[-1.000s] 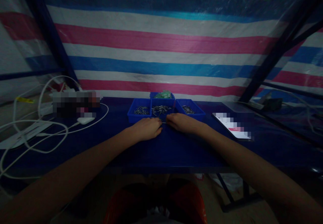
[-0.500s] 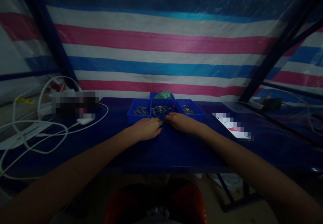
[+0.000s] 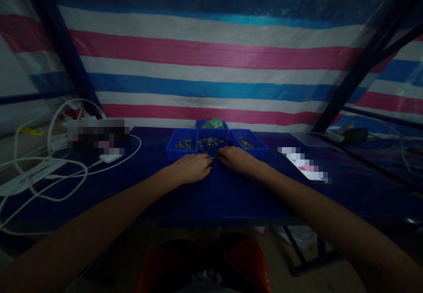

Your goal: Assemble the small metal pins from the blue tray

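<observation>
Three blue bins stand side by side on the blue table; the left bin (image 3: 178, 153), the middle bin (image 3: 222, 133) and the right bin (image 3: 261, 152) each hold small metal pieces (image 3: 209, 143). My left hand (image 3: 194, 168) rests at the front of the left and middle bins, its fingers closed together. My right hand (image 3: 234, 158) is at the front edge of the middle and right bins, fingers curled. A thin metal piece shows between the two hands' fingertips; what each hand grips is too small and dark to make out.
Behind the bins, another blue bin holds a green bag (image 3: 214, 123). White cables (image 3: 82, 174) and a white adapter (image 3: 111, 155) lie at the left. A phone (image 3: 302, 165) lies on the table (image 3: 231, 200) at the right. Blue frame posts rise at both sides.
My right hand has shifted slightly right, away from my left hand, and the gap between their fingertips is wider. My left hand has hardly moved.
</observation>
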The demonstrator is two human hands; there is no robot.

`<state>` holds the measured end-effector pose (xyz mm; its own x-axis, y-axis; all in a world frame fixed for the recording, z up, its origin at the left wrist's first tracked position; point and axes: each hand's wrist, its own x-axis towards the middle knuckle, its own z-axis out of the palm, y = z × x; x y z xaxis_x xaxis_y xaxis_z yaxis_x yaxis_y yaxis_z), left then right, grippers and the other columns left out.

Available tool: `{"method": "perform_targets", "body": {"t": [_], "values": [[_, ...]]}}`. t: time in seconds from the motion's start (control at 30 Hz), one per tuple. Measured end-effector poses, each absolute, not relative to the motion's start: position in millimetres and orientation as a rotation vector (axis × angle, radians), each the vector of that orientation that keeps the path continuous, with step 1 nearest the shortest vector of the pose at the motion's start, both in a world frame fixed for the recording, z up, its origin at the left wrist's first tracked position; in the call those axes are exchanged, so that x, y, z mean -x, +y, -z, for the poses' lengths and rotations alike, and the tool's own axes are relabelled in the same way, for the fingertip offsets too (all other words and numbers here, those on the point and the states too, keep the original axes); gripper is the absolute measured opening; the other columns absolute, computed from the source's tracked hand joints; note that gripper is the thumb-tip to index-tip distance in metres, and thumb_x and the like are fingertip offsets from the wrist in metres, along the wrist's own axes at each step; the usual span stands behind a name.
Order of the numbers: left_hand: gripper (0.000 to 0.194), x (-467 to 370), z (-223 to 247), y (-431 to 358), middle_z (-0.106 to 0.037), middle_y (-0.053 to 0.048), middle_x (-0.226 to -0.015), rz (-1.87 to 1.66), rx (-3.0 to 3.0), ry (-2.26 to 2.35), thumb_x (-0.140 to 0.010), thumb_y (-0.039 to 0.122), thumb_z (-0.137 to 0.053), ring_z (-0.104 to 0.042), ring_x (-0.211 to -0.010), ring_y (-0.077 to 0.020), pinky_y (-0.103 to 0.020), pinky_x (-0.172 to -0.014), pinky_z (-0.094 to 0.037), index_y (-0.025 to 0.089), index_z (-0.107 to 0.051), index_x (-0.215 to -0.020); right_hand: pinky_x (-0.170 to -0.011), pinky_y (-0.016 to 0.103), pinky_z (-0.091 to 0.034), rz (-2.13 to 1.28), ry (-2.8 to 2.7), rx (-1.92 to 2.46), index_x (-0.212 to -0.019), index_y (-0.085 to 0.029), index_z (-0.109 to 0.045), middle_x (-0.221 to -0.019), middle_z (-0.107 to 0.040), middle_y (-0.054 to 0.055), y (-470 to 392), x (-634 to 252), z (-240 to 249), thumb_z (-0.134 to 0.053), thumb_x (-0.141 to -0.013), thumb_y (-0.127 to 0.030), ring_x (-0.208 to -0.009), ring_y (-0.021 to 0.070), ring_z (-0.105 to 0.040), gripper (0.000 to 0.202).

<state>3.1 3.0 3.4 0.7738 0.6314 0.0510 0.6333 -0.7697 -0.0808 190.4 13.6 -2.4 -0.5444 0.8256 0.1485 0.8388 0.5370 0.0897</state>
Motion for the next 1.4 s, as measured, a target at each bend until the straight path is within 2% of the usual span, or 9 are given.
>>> {"method": "perform_targets", "body": {"t": [0.27,0.5,0.93,1.17,1.4], "values": [[0.031,-5.2,-7.6,-0.6,-0.054,-0.009,-0.11,-0.007,2.861,-1.055,-0.088,0.031,-0.032,-0.057,-0.089,-0.0197,-0.031,-0.073,-0.044,0.017,-0.051,-0.108,-0.06,0.027,-0.037,0.278,-2.629,1.612,-0.089,-0.014,-0.055,-0.079,-0.063,0.011,11.4,-188.9,3.3,-0.036,-0.086,-0.031,-0.071,0.0192,-0.059,0.026],[0.031,-3.4,-5.1,1.5,-0.055,-0.009,-0.107,0.011,2.847,-1.022,-0.088,0.031,-0.031,-0.057,-0.088,-0.0204,-0.032,-0.071,-0.045,0.017,-0.052,-0.105,-0.059,0.027,-0.036,0.285,-2.598,1.646,-0.087,-0.013,-0.057,-0.077,-0.063,0.012,13.3,-189.2,2.4,-0.037,-0.085,-0.03,-0.068,0.0195,-0.059,0.026],[0.031,-3.4,-4.2,1.9,-0.056,-0.009,-0.104,0.021,2.861,-1.026,-0.088,0.031,-0.031,-0.057,-0.088,-0.0205,-0.033,-0.072,-0.045,0.016,-0.053,-0.104,-0.056,0.024,-0.031,0.161,-2.653,1.461,-0.086,-0.013,-0.055,-0.072,-0.061,0.007,8.8,-195.8,-17.5,-0.039,-0.083,-0.021,-0.061,0.0129,-0.053,0.018],[0.028,-3.3,-2.7,2.1,-0.059,-0.009,-0.099,0.025,2.834,-0.993,-0.087,0.03,-0.032,-0.058,-0.082,-0.0207,-0.032,-0.066,-0.046,0.015,-0.054,-0.097,-0.055,0.024,-0.028,0.25,-2.597,1.375,-0.088,-0.015,-0.054,-0.071,-0.061,0.006,9.7,-194.6,-17.3,-0.037,-0.083,-0.024,-0.059,0.0121,-0.051,0.02],[0.026,-3.3,-4.3,1.7,-0.06,-0.008,-0.096,0.011,2.83,-1.003,-0.086,0.03,-0.034,-0.059,-0.081,-0.0193,-0.03,-0.067,-0.045,0.016,-0.054,-0.095,-0.056,0.024,-0.027,0.273,-2.588,1.361,-0.089,-0.016,-0.054,-0.072,-0.06,0.005,9.2,-193.9,-15.0,-0.037,-0.083,-0.024,-0.06,0.0121,-0.051,0.021]]}}
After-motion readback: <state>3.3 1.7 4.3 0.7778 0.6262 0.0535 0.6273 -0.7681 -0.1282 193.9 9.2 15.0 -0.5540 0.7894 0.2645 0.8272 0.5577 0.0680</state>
